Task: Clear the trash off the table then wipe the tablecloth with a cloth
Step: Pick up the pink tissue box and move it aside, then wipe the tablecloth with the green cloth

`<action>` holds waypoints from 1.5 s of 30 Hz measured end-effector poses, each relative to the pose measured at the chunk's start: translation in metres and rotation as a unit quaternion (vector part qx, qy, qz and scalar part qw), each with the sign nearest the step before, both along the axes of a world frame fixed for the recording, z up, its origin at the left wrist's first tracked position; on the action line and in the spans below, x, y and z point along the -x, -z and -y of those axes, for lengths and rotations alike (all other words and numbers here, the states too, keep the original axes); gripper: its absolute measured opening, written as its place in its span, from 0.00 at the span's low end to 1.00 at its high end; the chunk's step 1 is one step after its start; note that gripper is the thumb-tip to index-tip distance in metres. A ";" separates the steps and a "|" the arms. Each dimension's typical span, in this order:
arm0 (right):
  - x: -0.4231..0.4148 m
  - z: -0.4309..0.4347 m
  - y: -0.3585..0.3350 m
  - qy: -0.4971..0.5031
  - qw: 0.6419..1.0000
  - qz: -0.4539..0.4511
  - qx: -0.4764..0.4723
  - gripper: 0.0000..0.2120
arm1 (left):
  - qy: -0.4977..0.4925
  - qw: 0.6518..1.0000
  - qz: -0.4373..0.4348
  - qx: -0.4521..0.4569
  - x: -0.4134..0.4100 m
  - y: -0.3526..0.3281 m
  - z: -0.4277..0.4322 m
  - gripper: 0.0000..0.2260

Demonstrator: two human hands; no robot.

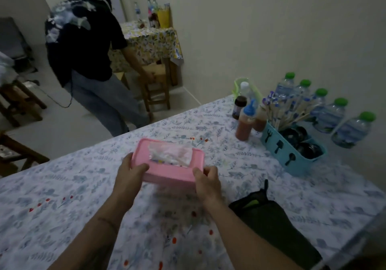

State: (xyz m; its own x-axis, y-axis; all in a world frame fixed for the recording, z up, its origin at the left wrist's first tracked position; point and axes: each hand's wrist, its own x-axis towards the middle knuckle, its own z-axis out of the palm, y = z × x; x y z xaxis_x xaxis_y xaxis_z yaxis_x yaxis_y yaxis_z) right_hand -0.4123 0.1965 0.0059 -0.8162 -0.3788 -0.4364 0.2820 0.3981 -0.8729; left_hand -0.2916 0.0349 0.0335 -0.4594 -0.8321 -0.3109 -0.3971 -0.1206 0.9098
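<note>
Hands, left (130,172) and right (206,181), reach forward, fingers clamped on pink tissue box (167,161) ends.

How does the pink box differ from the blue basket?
The pink box is held in both hands, the left hand and right hand; the blue basket stands on the table. The pink box has a lid with tissue showing; the blue basket is open-topped, holding wrapped sticks. Both look plastic.
</note>
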 end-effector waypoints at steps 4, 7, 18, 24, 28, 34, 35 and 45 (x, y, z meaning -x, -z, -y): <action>0.040 -0.036 -0.001 0.119 0.990 -0.067 -0.042 0.12 | 0.116 0.993 -0.017 0.000 0.088 -0.008 -0.022 0.29; 0.069 -0.064 0.003 0.164 0.979 -0.096 -0.075 0.13 | 0.172 0.985 -0.021 -0.001 0.141 -0.005 -0.047 0.33; 0.135 -0.124 0.025 0.197 0.950 -0.181 -0.161 0.10 | 0.209 0.973 -0.006 -0.093 0.225 0.021 -0.106 0.37; 0.142 -0.125 0.037 0.175 0.955 -0.153 -0.185 0.15 | 0.223 0.968 0.011 -0.116 0.228 0.036 -0.107 0.35; 0.144 -0.133 0.037 0.168 0.968 -0.124 -0.141 0.18 | 0.221 0.966 -0.009 -0.132 0.226 0.035 -0.111 0.33; 0.109 -0.156 0.033 0.119 0.973 -0.147 -0.132 0.17 | 0.234 0.971 0.041 -0.029 0.178 0.037 -0.122 0.29; 0.095 -0.158 0.036 0.078 0.971 -0.168 -0.152 0.17 | 0.243 0.968 0.056 -0.002 0.165 0.039 -0.122 0.28; 0.013 -0.151 0.067 -0.244 0.847 -0.187 -0.434 0.40 | 0.197 0.916 0.248 0.248 0.006 0.075 -0.082 0.26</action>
